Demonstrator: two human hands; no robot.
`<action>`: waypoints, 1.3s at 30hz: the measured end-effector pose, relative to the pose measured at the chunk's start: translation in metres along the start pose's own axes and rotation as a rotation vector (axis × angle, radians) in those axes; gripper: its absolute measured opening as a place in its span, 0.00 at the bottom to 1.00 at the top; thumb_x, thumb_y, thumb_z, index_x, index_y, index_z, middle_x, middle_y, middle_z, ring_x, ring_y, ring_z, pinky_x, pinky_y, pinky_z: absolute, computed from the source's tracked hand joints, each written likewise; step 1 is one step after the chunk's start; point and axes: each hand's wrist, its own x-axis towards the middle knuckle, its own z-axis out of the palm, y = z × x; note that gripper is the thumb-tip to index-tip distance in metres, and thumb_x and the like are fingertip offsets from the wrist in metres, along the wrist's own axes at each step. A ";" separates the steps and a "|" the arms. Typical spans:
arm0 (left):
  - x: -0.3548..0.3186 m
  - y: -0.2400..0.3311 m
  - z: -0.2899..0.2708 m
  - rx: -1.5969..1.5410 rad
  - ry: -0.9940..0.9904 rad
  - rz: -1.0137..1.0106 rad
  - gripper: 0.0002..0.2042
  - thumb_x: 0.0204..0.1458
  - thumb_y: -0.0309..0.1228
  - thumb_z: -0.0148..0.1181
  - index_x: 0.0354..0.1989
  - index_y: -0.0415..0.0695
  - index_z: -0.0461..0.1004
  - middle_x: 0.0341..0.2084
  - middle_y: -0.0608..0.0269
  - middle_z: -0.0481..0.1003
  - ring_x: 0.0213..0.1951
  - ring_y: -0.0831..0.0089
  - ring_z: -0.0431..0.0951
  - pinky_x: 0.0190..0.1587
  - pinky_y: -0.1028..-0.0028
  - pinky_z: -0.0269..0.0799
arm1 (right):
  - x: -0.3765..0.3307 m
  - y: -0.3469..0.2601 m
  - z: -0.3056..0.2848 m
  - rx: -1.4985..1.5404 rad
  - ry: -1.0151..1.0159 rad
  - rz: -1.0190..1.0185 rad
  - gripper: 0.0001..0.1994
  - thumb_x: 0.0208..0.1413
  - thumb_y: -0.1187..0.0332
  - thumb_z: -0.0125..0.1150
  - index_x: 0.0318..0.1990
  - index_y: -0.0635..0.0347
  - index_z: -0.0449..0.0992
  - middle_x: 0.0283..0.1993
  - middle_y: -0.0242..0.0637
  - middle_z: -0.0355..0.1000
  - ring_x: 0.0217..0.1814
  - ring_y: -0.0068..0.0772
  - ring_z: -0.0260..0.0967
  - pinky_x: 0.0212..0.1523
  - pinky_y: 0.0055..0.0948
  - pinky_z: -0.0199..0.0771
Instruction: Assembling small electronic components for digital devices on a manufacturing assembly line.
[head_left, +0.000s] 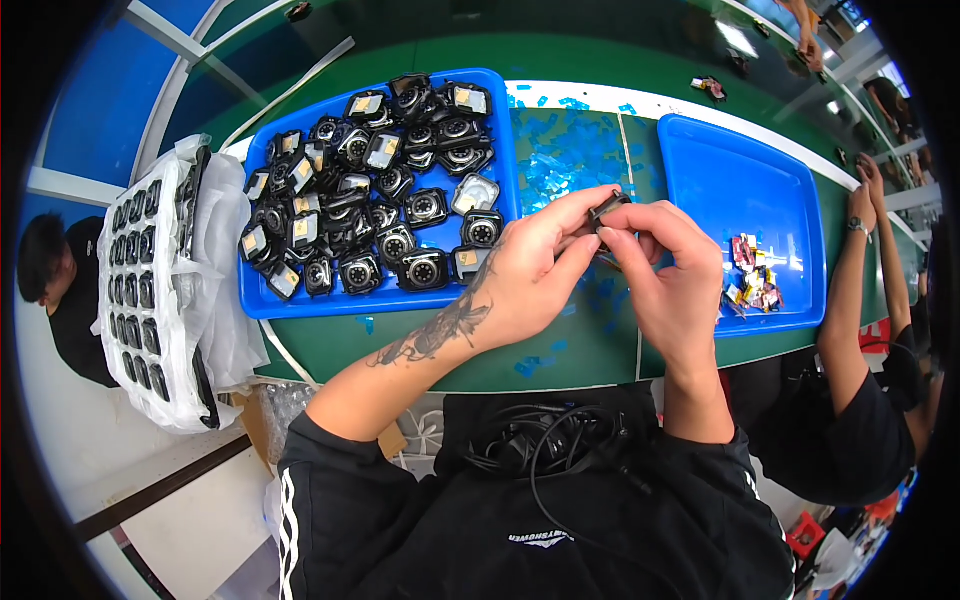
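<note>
Above the green table (470, 375), a small dark watch case (606, 212) is pinched between my two hands. My left hand (535, 275) grips it with thumb and fingers from the left side. From the right, the fingertips of my right hand (672, 275) press on the same piece. Most of the case is hidden by my fingers. Left of my hands stands a blue tray (508, 150) full of black watch cases (425, 207), many with round backs and some with pale metal parts showing. Another blue tray (735, 150) lies to the right, holding small red, yellow and white pieces (752, 285).
Scraps of blue film (560, 150) are scattered between the trays. At far left, a stack of white moulded trays (145, 270) holds rows of dark watch cases. A co-worker's arms (855, 260) reach in at right. Black cables (545, 435) lie against my lap.
</note>
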 end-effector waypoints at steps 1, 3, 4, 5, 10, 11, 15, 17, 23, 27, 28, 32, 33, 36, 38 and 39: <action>0.000 0.000 0.000 0.000 0.000 -0.001 0.21 0.60 0.17 0.46 0.63 0.32 0.59 0.58 0.53 0.67 0.57 0.69 0.70 0.59 0.70 0.68 | 0.000 -0.001 0.000 0.000 0.000 0.001 0.06 0.47 0.79 0.66 0.34 0.62 0.79 0.26 0.33 0.72 0.19 0.21 0.59 0.21 0.22 0.60; 0.000 0.001 -0.001 0.044 -0.015 -0.019 0.21 0.60 0.18 0.46 0.63 0.32 0.59 0.59 0.53 0.67 0.57 0.70 0.70 0.59 0.70 0.68 | 0.001 -0.004 -0.001 -0.054 -0.007 0.013 0.05 0.47 0.79 0.66 0.33 0.61 0.79 0.26 0.34 0.72 0.20 0.24 0.61 0.21 0.23 0.61; 0.000 0.001 0.000 0.044 -0.015 -0.020 0.21 0.60 0.18 0.46 0.63 0.32 0.59 0.59 0.53 0.67 0.57 0.70 0.70 0.59 0.70 0.68 | 0.001 -0.003 -0.001 -0.053 -0.007 0.015 0.05 0.47 0.79 0.66 0.33 0.61 0.79 0.26 0.34 0.72 0.20 0.24 0.61 0.21 0.23 0.61; -0.001 0.002 0.001 0.047 -0.019 -0.041 0.21 0.60 0.18 0.46 0.64 0.32 0.58 0.59 0.53 0.67 0.57 0.70 0.70 0.59 0.71 0.68 | 0.002 -0.001 -0.001 -0.068 0.002 -0.022 0.05 0.46 0.79 0.66 0.32 0.61 0.78 0.27 0.34 0.73 0.21 0.26 0.63 0.21 0.24 0.62; -0.002 0.001 0.001 0.030 -0.036 -0.072 0.22 0.60 0.17 0.45 0.64 0.32 0.58 0.59 0.54 0.66 0.57 0.70 0.70 0.59 0.72 0.68 | 0.002 -0.001 -0.003 -0.097 -0.007 -0.038 0.05 0.45 0.78 0.66 0.30 0.61 0.76 0.27 0.35 0.73 0.23 0.30 0.67 0.23 0.26 0.64; -0.002 0.001 0.001 0.024 -0.039 -0.067 0.22 0.61 0.17 0.45 0.64 0.32 0.58 0.59 0.53 0.66 0.57 0.70 0.70 0.59 0.72 0.68 | 0.003 -0.001 -0.003 -0.114 -0.012 -0.045 0.05 0.45 0.78 0.67 0.29 0.61 0.75 0.26 0.35 0.72 0.24 0.30 0.67 0.23 0.25 0.64; -0.001 -0.008 0.002 -0.043 -0.005 0.039 0.21 0.60 0.19 0.46 0.63 0.35 0.60 0.47 0.54 0.74 0.50 0.73 0.75 0.53 0.73 0.72 | 0.000 -0.006 -0.003 -0.046 0.001 0.066 0.07 0.44 0.79 0.68 0.28 0.61 0.73 0.24 0.30 0.70 0.27 0.24 0.67 0.27 0.23 0.64; -0.001 0.003 0.008 -0.168 -0.013 0.020 0.22 0.60 0.18 0.45 0.64 0.35 0.58 0.50 0.53 0.72 0.52 0.72 0.74 0.55 0.73 0.70 | -0.008 0.006 -0.008 0.100 0.083 0.114 0.10 0.43 0.79 0.69 0.31 0.60 0.73 0.28 0.29 0.70 0.31 0.21 0.66 0.30 0.21 0.65; 0.003 0.013 0.007 -0.337 0.062 0.049 0.27 0.59 0.16 0.42 0.68 0.39 0.48 0.53 0.49 0.70 0.55 0.70 0.71 0.58 0.70 0.66 | -0.023 0.007 0.000 0.600 -0.106 0.381 0.18 0.44 0.77 0.71 0.42 0.62 0.70 0.44 0.33 0.69 0.47 0.20 0.67 0.42 0.19 0.71; -0.001 0.010 0.009 -0.236 0.099 0.149 0.30 0.59 0.16 0.43 0.69 0.42 0.41 0.53 0.46 0.69 0.54 0.68 0.72 0.57 0.71 0.66 | -0.024 0.010 0.010 0.627 -0.095 0.384 0.13 0.50 0.78 0.67 0.42 0.64 0.71 0.41 0.34 0.72 0.45 0.21 0.72 0.42 0.20 0.74; -0.001 0.007 0.009 -0.222 0.108 0.203 0.28 0.59 0.16 0.43 0.68 0.41 0.45 0.53 0.47 0.69 0.54 0.69 0.72 0.57 0.71 0.66 | -0.022 0.010 0.010 0.608 -0.090 0.361 0.12 0.51 0.79 0.66 0.41 0.64 0.71 0.39 0.34 0.73 0.43 0.21 0.73 0.42 0.20 0.74; -0.002 -0.001 0.004 0.134 0.143 0.404 0.20 0.58 0.15 0.46 0.60 0.38 0.63 0.51 0.49 0.71 0.51 0.66 0.75 0.53 0.71 0.70 | -0.021 0.004 0.010 0.665 -0.093 0.387 0.11 0.52 0.78 0.67 0.40 0.65 0.71 0.36 0.31 0.74 0.42 0.19 0.73 0.42 0.20 0.74; -0.002 0.000 0.002 0.134 0.144 0.406 0.20 0.58 0.15 0.46 0.60 0.38 0.63 0.51 0.49 0.71 0.51 0.66 0.75 0.53 0.71 0.70 | -0.021 0.004 0.009 0.660 -0.094 0.409 0.10 0.51 0.78 0.67 0.38 0.64 0.72 0.35 0.32 0.74 0.40 0.21 0.73 0.40 0.20 0.74; -0.001 0.007 -0.001 0.523 0.163 0.448 0.16 0.50 0.12 0.52 0.46 0.36 0.77 0.48 0.46 0.74 0.51 0.56 0.77 0.51 0.69 0.73 | -0.023 0.005 0.006 0.331 -0.010 0.228 0.08 0.49 0.79 0.67 0.34 0.63 0.73 0.33 0.34 0.73 0.34 0.26 0.73 0.36 0.23 0.72; -0.001 0.014 0.003 0.535 0.159 0.417 0.16 0.50 0.12 0.52 0.47 0.36 0.77 0.49 0.46 0.74 0.51 0.57 0.77 0.51 0.70 0.74 | -0.019 0.001 0.004 -0.127 0.165 -0.109 0.09 0.42 0.81 0.68 0.30 0.61 0.75 0.29 0.38 0.71 0.27 0.37 0.68 0.31 0.31 0.68; -0.001 0.017 0.004 0.547 0.155 0.385 0.17 0.50 0.12 0.53 0.48 0.36 0.76 0.50 0.46 0.74 0.51 0.57 0.77 0.50 0.70 0.74 | -0.018 -0.002 0.001 -0.128 0.166 -0.110 0.09 0.42 0.81 0.68 0.30 0.61 0.75 0.29 0.38 0.71 0.27 0.37 0.68 0.31 0.31 0.68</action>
